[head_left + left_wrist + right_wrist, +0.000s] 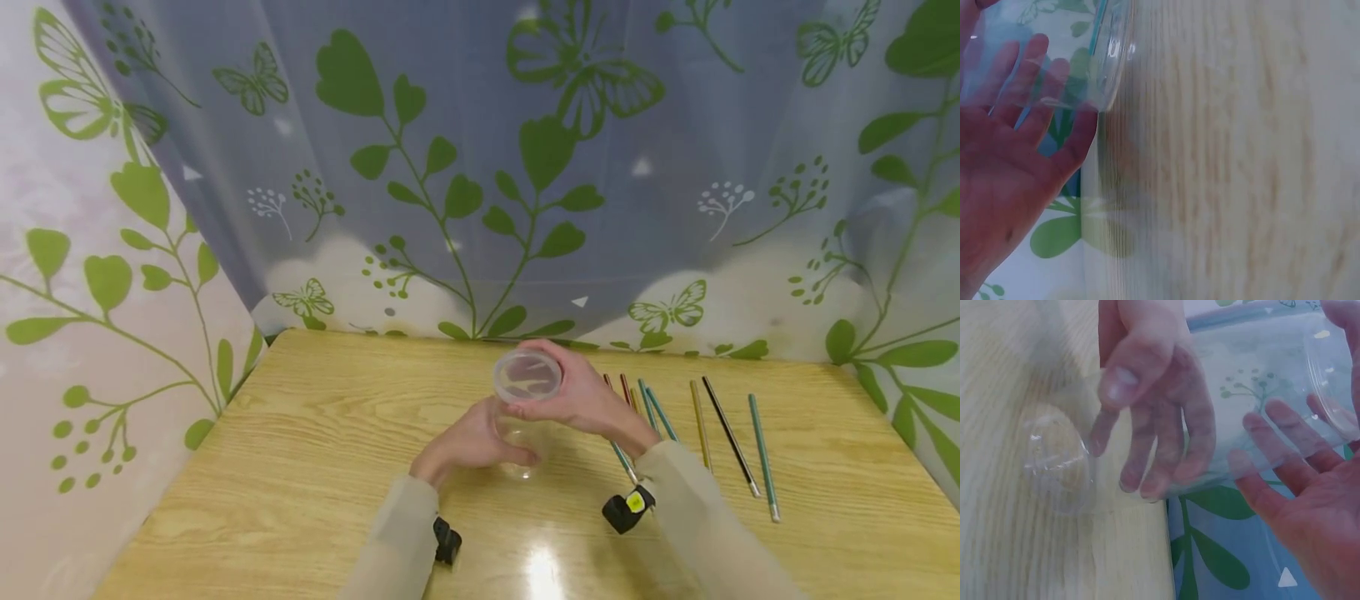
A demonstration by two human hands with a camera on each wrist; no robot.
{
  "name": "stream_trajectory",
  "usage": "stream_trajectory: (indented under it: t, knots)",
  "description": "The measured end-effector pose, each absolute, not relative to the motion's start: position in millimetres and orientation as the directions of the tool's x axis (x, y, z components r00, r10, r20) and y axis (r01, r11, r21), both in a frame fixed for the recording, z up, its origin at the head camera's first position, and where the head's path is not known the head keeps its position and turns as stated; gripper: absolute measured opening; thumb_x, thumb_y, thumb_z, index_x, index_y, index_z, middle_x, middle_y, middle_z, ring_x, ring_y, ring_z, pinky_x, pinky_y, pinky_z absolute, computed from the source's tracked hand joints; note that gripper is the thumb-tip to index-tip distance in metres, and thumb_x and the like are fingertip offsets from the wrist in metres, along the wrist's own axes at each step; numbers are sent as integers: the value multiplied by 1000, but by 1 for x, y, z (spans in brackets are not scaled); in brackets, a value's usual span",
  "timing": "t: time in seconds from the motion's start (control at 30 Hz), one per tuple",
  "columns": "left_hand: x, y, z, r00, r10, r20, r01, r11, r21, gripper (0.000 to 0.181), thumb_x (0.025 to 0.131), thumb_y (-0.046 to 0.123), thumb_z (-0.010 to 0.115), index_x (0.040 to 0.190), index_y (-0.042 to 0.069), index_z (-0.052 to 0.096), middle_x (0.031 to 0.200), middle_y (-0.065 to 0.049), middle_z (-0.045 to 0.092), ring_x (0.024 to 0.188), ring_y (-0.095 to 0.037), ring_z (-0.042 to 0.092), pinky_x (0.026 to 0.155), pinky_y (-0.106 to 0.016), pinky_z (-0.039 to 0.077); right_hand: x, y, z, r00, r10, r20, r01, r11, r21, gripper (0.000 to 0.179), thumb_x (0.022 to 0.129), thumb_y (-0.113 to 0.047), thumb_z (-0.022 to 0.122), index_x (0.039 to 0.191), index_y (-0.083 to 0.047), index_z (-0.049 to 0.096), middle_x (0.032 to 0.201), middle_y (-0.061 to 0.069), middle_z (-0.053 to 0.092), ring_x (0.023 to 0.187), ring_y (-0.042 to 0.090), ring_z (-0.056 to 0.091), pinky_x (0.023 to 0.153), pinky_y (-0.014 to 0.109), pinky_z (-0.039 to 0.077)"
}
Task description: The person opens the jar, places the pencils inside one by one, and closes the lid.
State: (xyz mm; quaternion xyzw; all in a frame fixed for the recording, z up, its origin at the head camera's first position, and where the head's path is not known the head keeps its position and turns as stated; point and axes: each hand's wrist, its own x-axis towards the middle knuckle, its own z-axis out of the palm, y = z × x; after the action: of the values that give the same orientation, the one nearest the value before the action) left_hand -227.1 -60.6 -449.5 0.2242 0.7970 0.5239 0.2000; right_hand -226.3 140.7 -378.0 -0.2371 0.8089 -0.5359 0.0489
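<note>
A clear, see-through plastic jar (521, 433) stands upright near the middle of the wooden table, its round top facing my head camera. Around its lower part my left hand (472, 437) holds the wall, the thumb on the near side. My right hand (581, 392) grips the jar at its top rim from the right. In the right wrist view the jar's base (1057, 462) appears at the left, and the left hand's fingers (1166, 437) show through the wall. The left wrist view catches the left palm (1007, 169) against the jar's lower end (1110, 62).
To the right of the jar several pencils lie on the table (315, 433), among them a black one (729, 433), a yellow one (701, 421) and a teal one (763, 454). My right forearm partly covers others. A patterned curtain (465, 275) hangs behind the table.
</note>
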Motion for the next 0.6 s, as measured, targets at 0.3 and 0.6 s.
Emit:
stream_trajectory:
  t: [0.3, 0.6]
  knots:
    - [-234, -63, -450, -790, 605, -96, 156, 350, 924, 87, 76, 22, 90, 150, 30, 44, 154, 6, 49, 146, -25, 42, 120, -59, 35, -237, 148, -378, -822, -551, 144, -312, 223, -924, 75, 77, -17, 91, 142, -14, 54, 132, 13, 65, 123, 35, 59, 107, 60, 47]
    - [-235, -63, -450, -772, 626, -109, 165, 363, 917, 85, 76, 21, 89, 150, 25, 47, 156, 2, 49, 146, -29, 43, 120, -58, 35, -238, 150, -377, -783, -612, 111, -287, 197, -937, 74, 80, -17, 87, 144, -16, 50, 137, 14, 61, 126, 35, 58, 106, 55, 50]
